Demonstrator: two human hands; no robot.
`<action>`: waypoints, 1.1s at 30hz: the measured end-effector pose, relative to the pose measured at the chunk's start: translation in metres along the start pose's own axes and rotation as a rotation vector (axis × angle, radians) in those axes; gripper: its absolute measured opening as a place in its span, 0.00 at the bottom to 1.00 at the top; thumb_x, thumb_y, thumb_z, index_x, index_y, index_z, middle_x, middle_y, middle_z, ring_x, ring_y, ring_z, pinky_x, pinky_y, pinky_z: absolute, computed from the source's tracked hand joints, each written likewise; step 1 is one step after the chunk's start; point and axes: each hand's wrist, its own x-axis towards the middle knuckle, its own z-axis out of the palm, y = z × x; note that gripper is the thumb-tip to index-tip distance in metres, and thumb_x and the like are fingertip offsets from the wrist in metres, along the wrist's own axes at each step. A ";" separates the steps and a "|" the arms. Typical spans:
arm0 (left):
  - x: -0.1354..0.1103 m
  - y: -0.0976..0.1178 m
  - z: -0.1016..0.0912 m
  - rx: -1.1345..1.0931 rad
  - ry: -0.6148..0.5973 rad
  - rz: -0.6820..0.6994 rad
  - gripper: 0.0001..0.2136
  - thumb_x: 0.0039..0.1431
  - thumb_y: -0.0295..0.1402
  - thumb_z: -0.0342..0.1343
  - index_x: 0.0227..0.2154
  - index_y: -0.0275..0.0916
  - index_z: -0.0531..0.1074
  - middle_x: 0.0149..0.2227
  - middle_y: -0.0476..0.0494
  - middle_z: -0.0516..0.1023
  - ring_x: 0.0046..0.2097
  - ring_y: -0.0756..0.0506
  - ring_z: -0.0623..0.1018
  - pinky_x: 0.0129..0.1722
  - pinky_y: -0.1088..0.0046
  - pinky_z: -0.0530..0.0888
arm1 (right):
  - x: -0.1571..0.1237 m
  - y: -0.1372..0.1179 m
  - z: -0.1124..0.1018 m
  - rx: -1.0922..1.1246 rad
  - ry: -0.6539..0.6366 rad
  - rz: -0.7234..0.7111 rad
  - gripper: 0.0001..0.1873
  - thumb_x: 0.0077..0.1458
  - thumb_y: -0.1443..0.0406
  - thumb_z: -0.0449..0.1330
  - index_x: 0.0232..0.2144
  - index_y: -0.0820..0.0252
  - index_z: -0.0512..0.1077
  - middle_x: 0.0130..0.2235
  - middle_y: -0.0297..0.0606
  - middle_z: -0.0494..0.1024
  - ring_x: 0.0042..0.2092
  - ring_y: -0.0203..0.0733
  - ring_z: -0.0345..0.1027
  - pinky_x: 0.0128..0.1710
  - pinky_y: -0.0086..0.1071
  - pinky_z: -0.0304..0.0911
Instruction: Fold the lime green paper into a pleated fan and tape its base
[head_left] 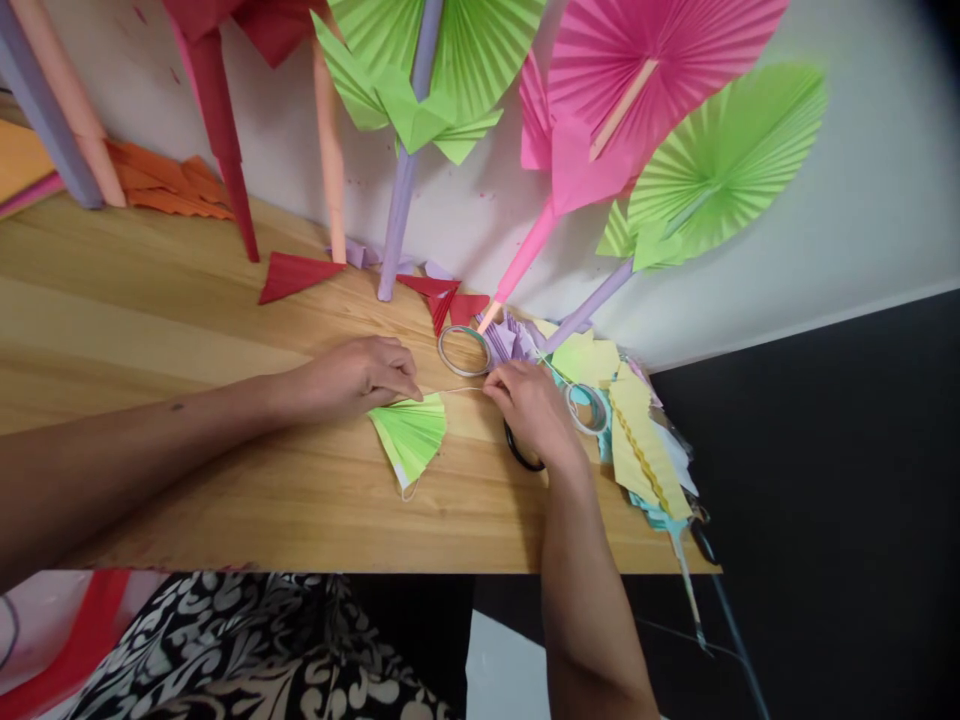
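Observation:
A small pleated green paper fan point(411, 436) lies on the wooden table point(187, 330). My left hand point(358, 376) rests on the fan's top edge with fingers pinched together. My right hand point(531, 408) is pinched on the other end of a thin pale strip point(459, 390) stretched between both hands. A tape roll point(463, 350) lies just behind the strip, and a second one point(589, 408) sits right of my right hand. A black ring point(517, 452) shows under my right wrist.
Large paper fans on rolled stems lean on the white wall: green point(435, 70), pink point(637, 60), green point(720, 160). Red folded scraps point(296, 275) and orange paper point(169, 185) lie at the back. A heap of yellow and teal paper point(645, 450) fills the table's right corner.

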 end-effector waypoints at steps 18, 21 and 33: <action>0.001 -0.003 0.005 0.130 -0.065 0.019 0.14 0.68 0.30 0.48 0.40 0.41 0.80 0.37 0.42 0.79 0.39 0.47 0.75 0.40 0.72 0.67 | -0.003 0.014 -0.004 -0.049 0.004 0.053 0.09 0.61 0.70 0.57 0.28 0.57 0.72 0.33 0.38 0.78 0.37 0.46 0.68 0.40 0.37 0.57; 0.001 -0.004 0.006 0.148 -0.069 0.015 0.13 0.68 0.30 0.48 0.40 0.42 0.80 0.37 0.42 0.79 0.39 0.47 0.74 0.39 0.71 0.67 | -0.003 0.014 -0.003 -0.074 0.005 0.080 0.09 0.62 0.69 0.57 0.28 0.58 0.72 0.33 0.39 0.78 0.38 0.46 0.68 0.39 0.36 0.56; 0.001 -0.003 0.005 0.082 -0.060 -0.022 0.13 0.68 0.30 0.49 0.39 0.41 0.80 0.37 0.43 0.79 0.39 0.47 0.75 0.40 0.72 0.68 | -0.006 0.021 -0.004 0.007 0.037 0.051 0.13 0.66 0.66 0.53 0.33 0.57 0.76 0.36 0.40 0.81 0.39 0.46 0.72 0.41 0.36 0.59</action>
